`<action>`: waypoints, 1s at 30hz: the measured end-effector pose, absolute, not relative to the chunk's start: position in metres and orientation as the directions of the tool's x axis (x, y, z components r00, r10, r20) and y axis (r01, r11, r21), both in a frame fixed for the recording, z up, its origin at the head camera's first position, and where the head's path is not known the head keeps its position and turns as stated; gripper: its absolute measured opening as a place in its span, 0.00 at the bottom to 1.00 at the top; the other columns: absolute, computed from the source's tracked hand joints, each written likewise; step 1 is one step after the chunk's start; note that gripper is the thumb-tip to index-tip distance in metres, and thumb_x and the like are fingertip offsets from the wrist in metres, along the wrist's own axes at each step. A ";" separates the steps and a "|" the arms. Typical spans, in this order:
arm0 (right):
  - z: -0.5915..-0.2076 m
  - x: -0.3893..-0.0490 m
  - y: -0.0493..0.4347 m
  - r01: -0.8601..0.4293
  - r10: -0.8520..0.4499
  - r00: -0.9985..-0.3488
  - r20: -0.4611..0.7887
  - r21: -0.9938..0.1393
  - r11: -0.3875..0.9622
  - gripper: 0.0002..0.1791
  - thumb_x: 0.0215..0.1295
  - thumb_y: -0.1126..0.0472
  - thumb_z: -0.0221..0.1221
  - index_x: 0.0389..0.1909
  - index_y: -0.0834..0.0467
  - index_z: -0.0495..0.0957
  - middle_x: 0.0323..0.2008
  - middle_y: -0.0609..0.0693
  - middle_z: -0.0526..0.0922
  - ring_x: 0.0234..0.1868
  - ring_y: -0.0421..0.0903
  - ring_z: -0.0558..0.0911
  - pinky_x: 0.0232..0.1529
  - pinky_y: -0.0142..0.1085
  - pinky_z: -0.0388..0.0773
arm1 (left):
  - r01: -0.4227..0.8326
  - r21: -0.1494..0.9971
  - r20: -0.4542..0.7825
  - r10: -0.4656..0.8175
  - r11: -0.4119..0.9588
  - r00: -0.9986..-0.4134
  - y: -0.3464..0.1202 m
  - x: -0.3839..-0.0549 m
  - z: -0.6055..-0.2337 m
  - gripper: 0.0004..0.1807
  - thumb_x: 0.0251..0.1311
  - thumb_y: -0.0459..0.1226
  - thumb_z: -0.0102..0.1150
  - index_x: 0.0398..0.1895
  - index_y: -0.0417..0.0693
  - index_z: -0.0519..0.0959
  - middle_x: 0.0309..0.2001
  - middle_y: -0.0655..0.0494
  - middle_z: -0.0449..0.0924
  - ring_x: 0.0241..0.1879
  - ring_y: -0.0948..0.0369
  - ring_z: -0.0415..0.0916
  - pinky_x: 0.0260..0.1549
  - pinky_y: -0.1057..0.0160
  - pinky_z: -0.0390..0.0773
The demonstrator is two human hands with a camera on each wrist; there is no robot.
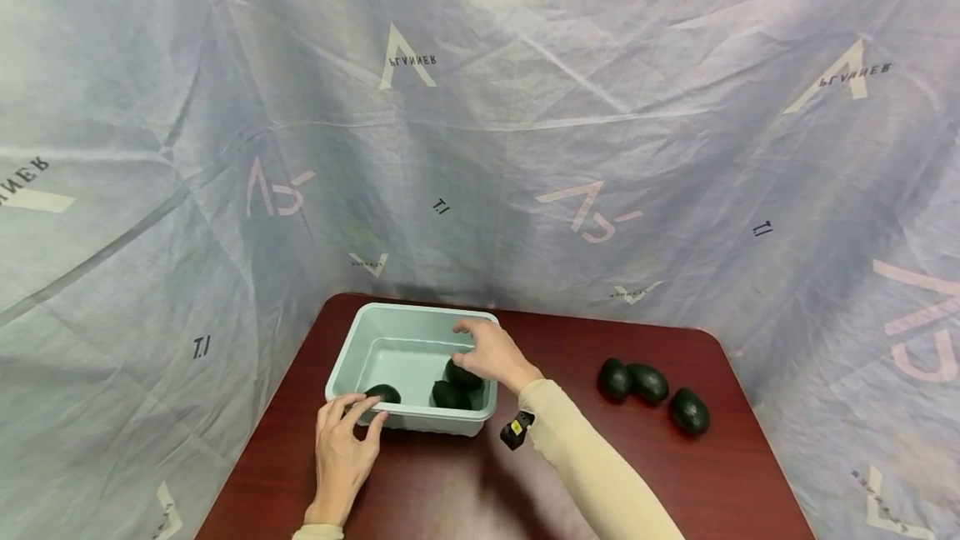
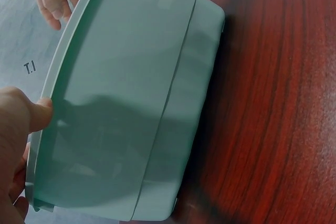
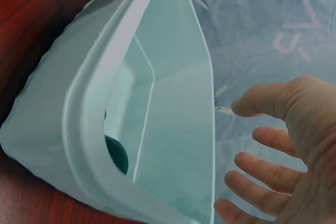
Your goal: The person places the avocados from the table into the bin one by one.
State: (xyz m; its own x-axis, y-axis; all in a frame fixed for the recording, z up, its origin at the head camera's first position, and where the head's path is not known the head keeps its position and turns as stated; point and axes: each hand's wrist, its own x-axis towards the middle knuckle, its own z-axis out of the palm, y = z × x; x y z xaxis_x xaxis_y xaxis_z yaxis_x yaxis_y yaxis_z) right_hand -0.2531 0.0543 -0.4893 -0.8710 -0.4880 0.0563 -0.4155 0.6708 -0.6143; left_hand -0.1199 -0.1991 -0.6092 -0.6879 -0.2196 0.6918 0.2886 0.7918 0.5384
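Note:
A pale green plastic tub (image 1: 431, 420) stands on the table. My left hand (image 1: 343, 452) pinches its front rim near the left corner; in the left wrist view the thumb (image 2: 41, 115) presses the rim's outer side. Over the tub's right side hovers my right hand (image 1: 491, 352), fingers spread and loosely bent, holding nothing. Below it lie two dark green avocados, one nearer the front (image 1: 450, 396) and one partly covered by the hand (image 1: 463, 375). Another avocado (image 1: 384, 393) rests at the front left inside, partly hidden by the rim.
On the right of the red-brown wooden table (image 1: 570, 440) lie three more avocados, two touching, the left one (image 1: 614, 379) and its neighbour (image 1: 648, 383), and one apart (image 1: 688, 412). A printed grey cloth (image 1: 480, 148) hangs behind and beside the table.

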 end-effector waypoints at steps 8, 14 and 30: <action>-0.496 -0.257 0.075 -0.385 -0.447 -0.892 0.067 -0.631 0.674 0.26 0.70 0.55 0.68 0.66 0.55 0.81 0.64 0.55 0.84 0.66 0.59 0.82 0.61 0.55 0.82 | 0.290 0.544 0.694 -0.227 0.788 -0.684 -0.199 -0.120 -0.611 0.19 0.43 0.29 0.86 0.42 0.45 0.92 0.45 0.41 0.86 0.53 0.38 0.74 0.57 0.46 0.69; -0.508 -0.259 0.089 -0.353 -0.406 -0.912 0.066 -0.631 0.691 0.23 0.68 0.57 0.68 0.63 0.57 0.82 0.60 0.61 0.85 0.59 0.61 0.84 0.54 0.54 0.83 | 0.294 0.537 0.699 -0.222 0.791 -0.680 -0.200 -0.120 -0.611 0.19 0.44 0.29 0.86 0.42 0.46 0.92 0.45 0.44 0.85 0.53 0.39 0.75 0.57 0.46 0.69; -0.536 -0.262 0.115 -0.307 -0.337 -0.938 0.079 -0.639 0.706 0.17 0.73 0.58 0.63 0.58 0.59 0.83 0.54 0.54 0.89 0.54 0.52 0.88 0.56 0.50 0.85 | 0.308 0.530 0.710 -0.215 0.790 -0.670 -0.200 -0.121 -0.611 0.19 0.44 0.29 0.85 0.42 0.45 0.92 0.45 0.43 0.85 0.52 0.38 0.74 0.57 0.46 0.69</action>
State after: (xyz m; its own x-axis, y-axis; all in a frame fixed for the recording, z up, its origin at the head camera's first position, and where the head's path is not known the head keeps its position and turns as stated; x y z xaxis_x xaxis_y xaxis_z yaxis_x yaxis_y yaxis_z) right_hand -0.2616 0.1148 -0.5357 -0.9382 -0.3371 0.0789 -0.3072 0.7055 -0.6386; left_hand -0.1206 -0.1995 -0.6105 -0.6702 -0.2154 0.7103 0.3082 0.7898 0.5303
